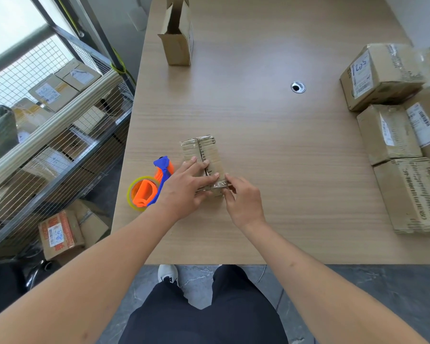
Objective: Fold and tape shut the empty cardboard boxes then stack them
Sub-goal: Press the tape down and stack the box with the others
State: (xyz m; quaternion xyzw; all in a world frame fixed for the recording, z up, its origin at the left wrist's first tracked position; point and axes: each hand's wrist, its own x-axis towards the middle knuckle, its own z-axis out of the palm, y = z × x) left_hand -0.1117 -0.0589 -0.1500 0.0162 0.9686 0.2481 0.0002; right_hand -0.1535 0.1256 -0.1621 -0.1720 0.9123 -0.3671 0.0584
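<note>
I note the wooden table filling most of the view, seen from above with my wearer standing at its near edge. Along its right side sits a group of taped cardboard boxes, packed close together and bearing printed labels; I cannot tell for certain which ones rest on others. To the left of the table stands a wire-mesh cage cart holding more labelled cartons. At the far left part of the table an open box stands upright with its top flaps raised. A round cable grommet is set in the tabletop between that box and the right-hand group. Near the middle of the table, toward the near-left side, lies the small box, flaps closed, a seam of clear tape running along its top. The left hand lies flat on this box, fingers extended and spread, pressing the top near the seam. The right hand is at the box's near end, fingers curled and pinching at the corner edge there. Just left of the left hand, touching the table, lies the orange and blue tape dispenser with its yellowish roll.
</note>
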